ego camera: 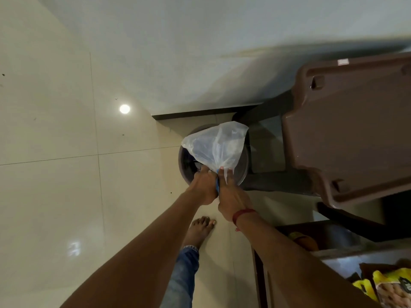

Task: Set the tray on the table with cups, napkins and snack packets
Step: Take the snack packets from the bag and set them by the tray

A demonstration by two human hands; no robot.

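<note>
both hands on a bag over the bin, snacks off in the corner

the person stands looking straight down, both arms stretched out to mid-frame. the left hand (203, 185) and the right hand (231, 196) sit side by side, touching, their fingers (204, 173) curled tight round the gathered neck of a translucent plastic bag (216, 147). a strip of blue shows between the two hands. the bag's long axis runs from the hands up and a little right in the frame, the wide crumpled end pointing away from the person. i cannot tell what is inside it.

the bag hangs over a round dark bin (184, 161) on the floor (55, 152), covering most of its mouth. the bin stands in a tight spot: a dark skirting strip (200, 113) and the pale wall (200, 52) just above it in the frame, and a brown plastic chair (347, 130) close on its right, filling the right side. the open room lies to the left, where wide cream tiles run to the frame edge with a lamp's glare (124, 109) on them.

a bare foot (200, 227) and a jeans leg (184, 276) stand below the hands, and a red thread (242, 215) circles the right wrist.

the snack packets (387, 285), yellow, lie in the lower right corner on a dark surface (338, 262), well apart from the hands and cut off by the frame edge, so which way they run is unclear.
</note>
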